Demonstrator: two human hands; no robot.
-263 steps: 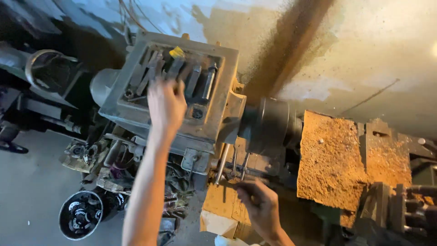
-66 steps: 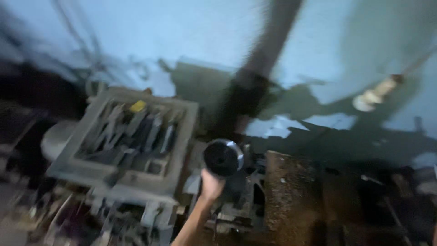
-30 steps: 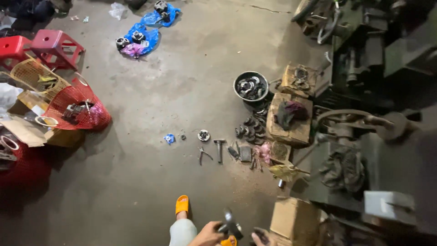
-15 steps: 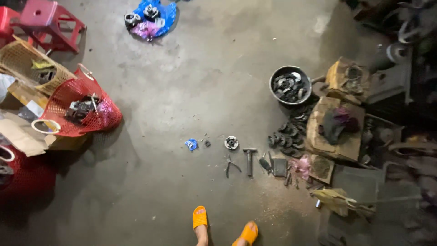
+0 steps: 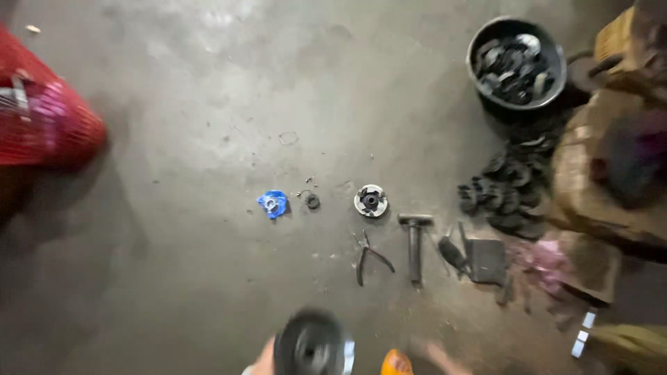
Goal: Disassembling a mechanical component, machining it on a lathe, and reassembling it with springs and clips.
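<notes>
A round black metal part (image 5: 310, 345) with a silver rim fills the bottom centre of the head view, blurred. My left hand (image 5: 261, 362) shows only as a strip of skin at the part's left side and seems to grip it. My right hand is out of sight. On the concrete floor beyond lie a blue piece (image 5: 272, 204), a small dark ring (image 5: 311, 201), a round toothed disc (image 5: 370, 201), pliers (image 5: 366, 255) and a hammer (image 5: 415, 239).
An orange sandal (image 5: 396, 362) peeks in at the bottom edge. A black bucket (image 5: 479, 43) of dark metal parts stands at the upper right, with a heap of similar parts (image 5: 507, 194) below it. Wooden blocks (image 5: 590, 201) line the right side. A red basket (image 5: 42, 125) sits at the left.
The view has dropped closer to the floor and the tools. The round black part has come into view at the bottom edge, where only two sandalled feet showed before.
</notes>
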